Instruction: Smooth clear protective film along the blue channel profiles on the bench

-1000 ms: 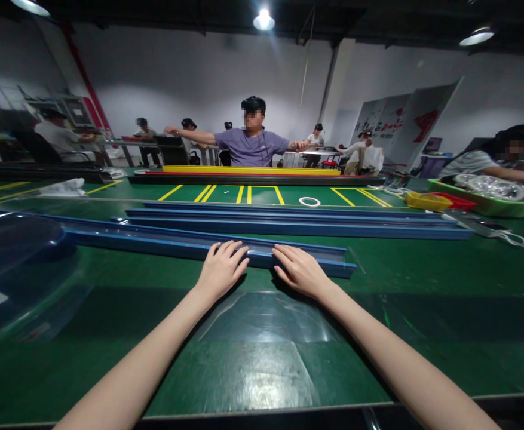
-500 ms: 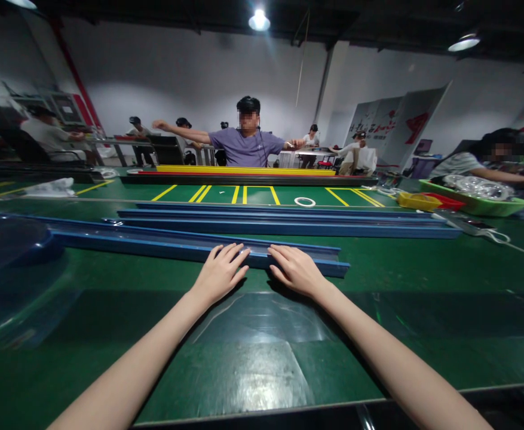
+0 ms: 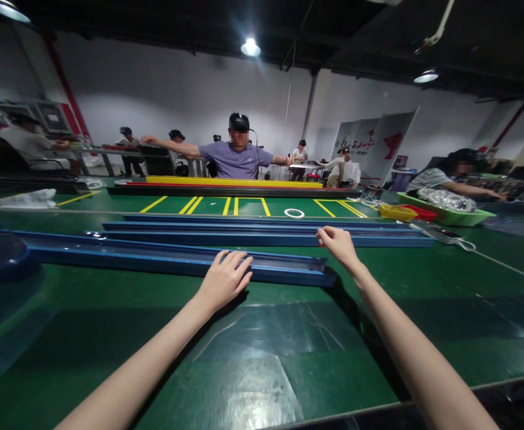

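The left hand [image 3: 226,279] lies over the near blue rail [image 3: 286,270], its fingers loosely spread across the rail's top and near edge, its grip released rather than clenched. That rail sits on the green table [image 3: 423,275] at a slight slant, its right end just short of the right hand [image 3: 339,245]. The right hand is apart from it, in front of the farther blue rails [image 3: 244,239], with fingers bent inward; whether its grip has anything in it cannot be told. A clear sheet [image 3: 273,331] lies on the table between the forearms. Beyond the farther rails are a white ring [image 3: 303,214], yellow lines [image 3: 236,206] and a yellow strip [image 3: 244,181]. A green basket [image 3: 474,217] stands to the right, and a person in a purple shirt [image 3: 237,158] faces across the table, arms spread.
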A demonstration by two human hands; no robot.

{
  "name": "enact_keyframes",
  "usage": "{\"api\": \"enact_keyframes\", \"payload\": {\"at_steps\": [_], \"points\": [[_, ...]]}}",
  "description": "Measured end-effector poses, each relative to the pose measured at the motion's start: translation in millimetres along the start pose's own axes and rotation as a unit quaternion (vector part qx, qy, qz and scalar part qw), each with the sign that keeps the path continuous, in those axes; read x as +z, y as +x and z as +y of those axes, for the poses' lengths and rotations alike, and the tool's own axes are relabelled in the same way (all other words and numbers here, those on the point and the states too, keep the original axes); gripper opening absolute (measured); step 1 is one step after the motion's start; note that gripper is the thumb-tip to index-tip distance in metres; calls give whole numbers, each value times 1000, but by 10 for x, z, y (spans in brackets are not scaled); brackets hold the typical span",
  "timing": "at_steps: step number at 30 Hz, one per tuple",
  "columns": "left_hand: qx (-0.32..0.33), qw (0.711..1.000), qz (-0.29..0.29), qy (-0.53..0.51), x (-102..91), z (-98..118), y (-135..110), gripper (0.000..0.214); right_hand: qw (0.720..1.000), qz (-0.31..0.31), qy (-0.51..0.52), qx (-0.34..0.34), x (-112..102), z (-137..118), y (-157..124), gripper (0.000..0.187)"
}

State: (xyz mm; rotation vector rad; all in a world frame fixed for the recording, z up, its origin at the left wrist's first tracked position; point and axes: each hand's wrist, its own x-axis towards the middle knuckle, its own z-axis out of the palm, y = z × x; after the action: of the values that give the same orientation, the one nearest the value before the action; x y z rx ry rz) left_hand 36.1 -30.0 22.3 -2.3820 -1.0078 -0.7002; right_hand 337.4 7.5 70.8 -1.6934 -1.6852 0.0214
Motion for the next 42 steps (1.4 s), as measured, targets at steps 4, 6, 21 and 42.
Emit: {"api": "enact_keyframes", "payload": {"at_steps": [4,6,21,42], "points": [[41,999,9,-25,85,228,234,31,992,-65,79,73,15,337,23,39],[62,997,13,-32,159,348,319,30,988,-78,100,93,78,473,-21,42],[13,995,91,-42,326,520,272,23,871,-303,338,185,52,714,-379,44],[-22,997,47,-54,355,516,271,28,902,-337,257,85,22,674,-412,44]]}}
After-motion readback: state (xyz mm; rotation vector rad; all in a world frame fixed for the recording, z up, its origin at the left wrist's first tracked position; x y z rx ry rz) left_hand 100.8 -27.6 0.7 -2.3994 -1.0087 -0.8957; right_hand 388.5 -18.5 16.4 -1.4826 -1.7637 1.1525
